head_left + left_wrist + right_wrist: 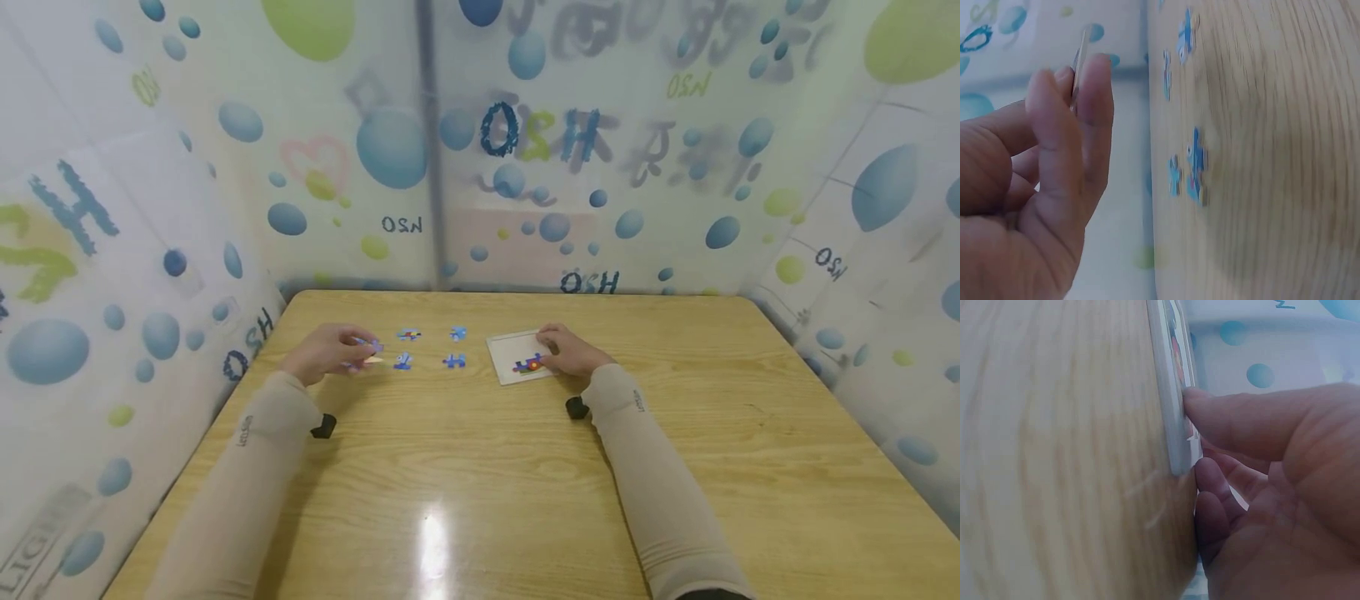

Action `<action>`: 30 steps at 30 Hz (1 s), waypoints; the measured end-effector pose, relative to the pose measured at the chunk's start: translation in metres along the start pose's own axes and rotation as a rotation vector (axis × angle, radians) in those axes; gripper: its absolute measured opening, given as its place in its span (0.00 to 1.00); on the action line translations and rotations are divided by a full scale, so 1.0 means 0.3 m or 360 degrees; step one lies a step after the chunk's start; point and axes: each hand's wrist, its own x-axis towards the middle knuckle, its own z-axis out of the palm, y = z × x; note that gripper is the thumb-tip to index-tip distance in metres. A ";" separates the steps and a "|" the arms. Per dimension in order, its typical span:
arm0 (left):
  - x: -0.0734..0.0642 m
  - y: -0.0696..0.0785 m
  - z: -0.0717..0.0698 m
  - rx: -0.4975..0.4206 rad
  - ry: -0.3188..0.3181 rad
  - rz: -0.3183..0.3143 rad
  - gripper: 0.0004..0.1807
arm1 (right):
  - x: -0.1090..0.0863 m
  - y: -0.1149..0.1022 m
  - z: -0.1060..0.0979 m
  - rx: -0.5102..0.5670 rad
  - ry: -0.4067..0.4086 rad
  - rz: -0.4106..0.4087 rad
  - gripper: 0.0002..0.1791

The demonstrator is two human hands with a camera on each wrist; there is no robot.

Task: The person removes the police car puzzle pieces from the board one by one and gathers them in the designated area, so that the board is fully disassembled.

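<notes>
My left hand [327, 352] pinches a thin jigsaw piece [1079, 65] between thumb and fingertips, raised above the table. In the left wrist view the piece is seen edge-on, so its picture is hidden. My right hand [572, 351] grips the right edge of a white puzzle tray [504, 343], its thumb [1210, 406] over the frame and the other fingers curled at the side. Inside the tray, near its lower right, lie joined blue pieces [527, 364] with a red and yellow round spot, partly covered by the right hand.
Between the hands, loose blue jigsaw pieces lie on the wooden table [465, 450]: one with an eye [403, 361], a multicoloured piece [408, 334] and two others, an upper piece [457, 333] and a lower piece [453, 361]. Printed curtains [480, 167] stand behind the table and at both sides.
</notes>
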 end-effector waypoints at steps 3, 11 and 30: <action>-0.017 -0.010 -0.035 0.0060 -0.0008 -0.0012 0.26 | 0.001 -0.003 -0.007 0.0005 0.0001 0.0010 0.31; -0.064 -0.037 -0.073 0.0158 0.0025 -0.0135 0.20 | 0.010 -0.008 -0.021 0.0016 0.0015 0.0031 0.31; -0.089 -0.108 0.011 0.0501 0.0271 -0.0225 0.05 | -0.011 0.004 0.005 0.0110 0.0023 0.0070 0.30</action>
